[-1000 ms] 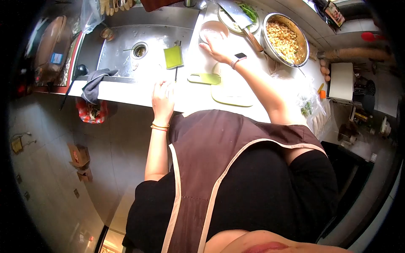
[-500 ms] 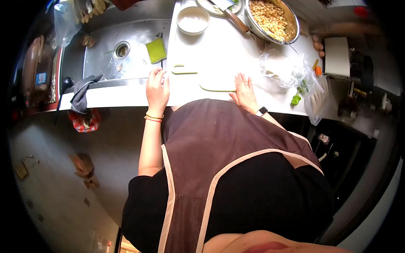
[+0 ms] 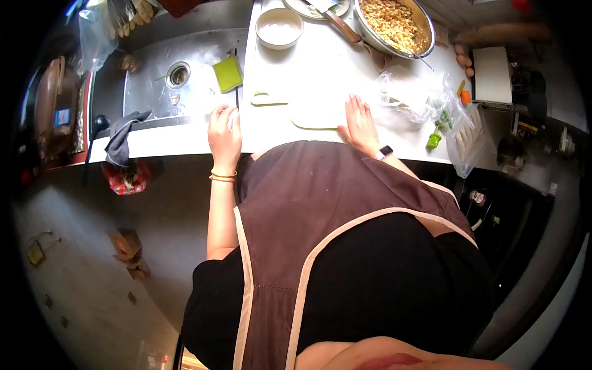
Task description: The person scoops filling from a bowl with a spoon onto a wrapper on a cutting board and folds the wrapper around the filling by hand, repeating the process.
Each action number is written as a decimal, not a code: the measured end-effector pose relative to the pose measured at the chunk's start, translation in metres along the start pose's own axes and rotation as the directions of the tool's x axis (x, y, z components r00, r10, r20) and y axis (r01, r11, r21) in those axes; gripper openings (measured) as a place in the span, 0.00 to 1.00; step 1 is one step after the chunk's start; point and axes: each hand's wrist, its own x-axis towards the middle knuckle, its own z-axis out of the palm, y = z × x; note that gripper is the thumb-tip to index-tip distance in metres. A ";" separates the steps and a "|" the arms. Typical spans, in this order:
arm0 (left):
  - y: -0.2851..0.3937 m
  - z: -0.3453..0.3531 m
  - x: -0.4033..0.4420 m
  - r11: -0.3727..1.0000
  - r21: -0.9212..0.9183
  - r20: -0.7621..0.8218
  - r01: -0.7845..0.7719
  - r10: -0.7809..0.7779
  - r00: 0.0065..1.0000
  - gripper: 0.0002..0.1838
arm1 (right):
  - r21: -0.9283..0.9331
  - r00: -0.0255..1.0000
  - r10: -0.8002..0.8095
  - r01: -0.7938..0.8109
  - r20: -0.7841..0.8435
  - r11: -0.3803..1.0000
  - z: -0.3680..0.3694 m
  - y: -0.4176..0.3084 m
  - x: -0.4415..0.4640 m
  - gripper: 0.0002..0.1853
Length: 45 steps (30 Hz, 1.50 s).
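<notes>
My left hand hovers or rests at the counter's front strip beside the sink; I cannot tell if it touches. Its fingers are loosely bent and a little apart, with nothing visible in them. My right hand lies flat, fingers stretched out, at the right edge of a white cutting board with a green rim. The board's handle points left, toward the sink. Glare washes out much of the board's surface.
At left is a steel sink with a green sponge or cloth on its right side. Farther back stand a white bowl, a knife on a plate, and a metal bowl of chopped filling. A green pepper and plastic bags lie right.
My right hand has straightened and flattened beside the board. My left hand has shifted slightly left, its fingers a bit more bent. The whole view has shifted slightly.
</notes>
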 end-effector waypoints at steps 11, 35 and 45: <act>0.010 0.007 0.003 0.999 -0.018 0.041 -0.042 0.042 0.998 0.09 | 0.173 0.959 -0.279 0.267 0.048 0.948 -0.020 -0.018 -0.017 0.32; 0.023 0.017 0.002 0.996 0.004 0.078 -0.089 0.088 0.993 0.11 | 0.026 1.000 0.000 -0.001 0.016 1.000 0.004 0.002 -0.036 0.34; 0.051 0.038 -0.009 1.000 -0.002 0.145 -0.031 0.031 0.989 0.10 | 0.044 0.976 -0.175 0.171 0.126 0.984 -0.023 0.015 -0.020 0.28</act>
